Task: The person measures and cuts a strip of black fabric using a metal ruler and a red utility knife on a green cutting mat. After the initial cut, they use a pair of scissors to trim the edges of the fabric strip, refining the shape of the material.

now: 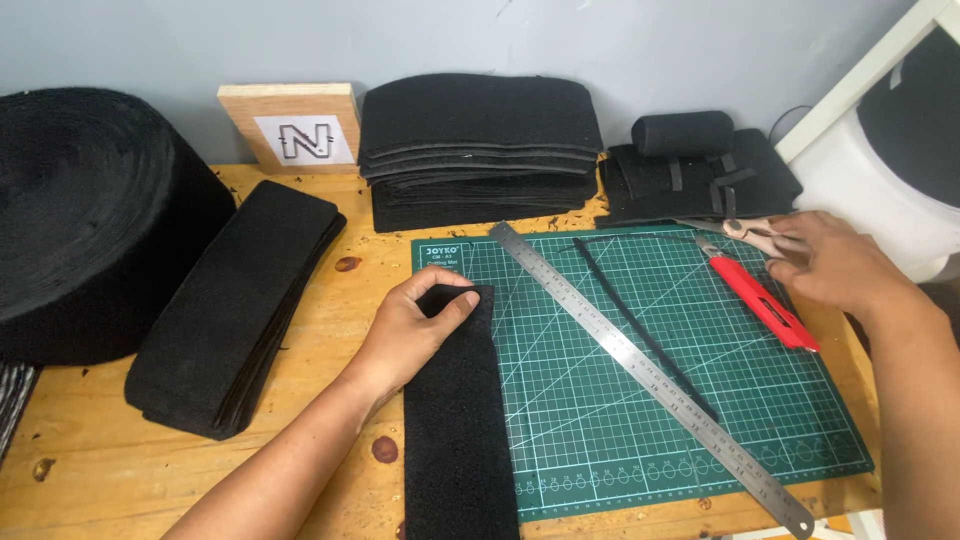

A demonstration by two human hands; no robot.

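Observation:
My left hand [415, 325] presses down on the top end of a long black felt strip [458, 440] that lies along the left edge of a green cutting mat [600, 400]. My right hand [835, 262] rests at the mat's far right corner, its fingers on the handles of a pair of scissors [745, 232]. A red utility knife [762, 300] lies just below that hand. A steel ruler [650, 375] runs diagonally across the mat, with a thin black strip [640, 335] beside it.
A big roll of black felt [90, 210] stands at the left, with a stack of cut strips [235, 305] next to it. More felt stacks [480, 150] and a small roll [685, 132] sit at the back, beside a wooden block [295, 125]. A white frame [860, 85] is at right.

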